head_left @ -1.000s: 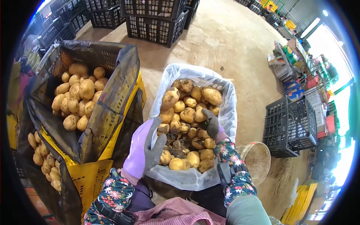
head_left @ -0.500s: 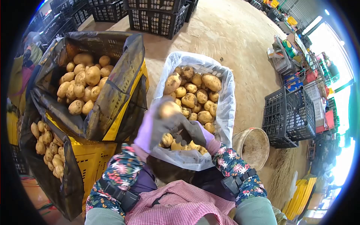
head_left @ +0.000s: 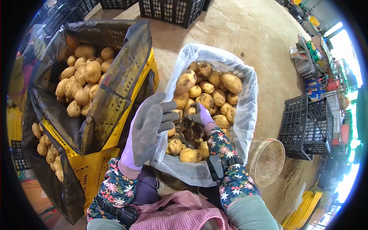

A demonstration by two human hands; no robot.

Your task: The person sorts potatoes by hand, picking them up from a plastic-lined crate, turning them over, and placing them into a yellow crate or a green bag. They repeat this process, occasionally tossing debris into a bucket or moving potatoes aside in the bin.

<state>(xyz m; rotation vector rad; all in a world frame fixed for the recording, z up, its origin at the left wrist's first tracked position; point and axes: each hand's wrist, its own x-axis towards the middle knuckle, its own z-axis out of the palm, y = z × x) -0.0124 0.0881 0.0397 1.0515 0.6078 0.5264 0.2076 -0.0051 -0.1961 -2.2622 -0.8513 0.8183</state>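
Note:
My left hand (head_left: 149, 124), in a grey and purple glove, is open with nothing in it, fingers apart, at the left rim of the crate with a white liner (head_left: 245, 119). Inside that crate, my right hand (head_left: 198, 115), gloved alike, reaches down among the potatoes (head_left: 219, 97). Its fingers are closed around a small potato (head_left: 190, 111), partly hidden by the glove. Several potatoes there carry dark soil. Below the right hand lies a dark, dirty clump (head_left: 189, 134) whose kind I cannot make out.
At the left, a dark-lined yellow crate (head_left: 151, 73) of potatoes rests on another yellow crate (head_left: 94, 168), also holding potatoes. A dirty white bucket (head_left: 268, 163) stands right of the white-lined crate. Black crates (head_left: 304, 126) stand farther right, and another black crate (head_left: 170, 11) stands ahead.
The potato that was at my left hand is gone from it, and that hand has opened and moved left. My right hand has reached forward into the crate. The view has shifted slightly.

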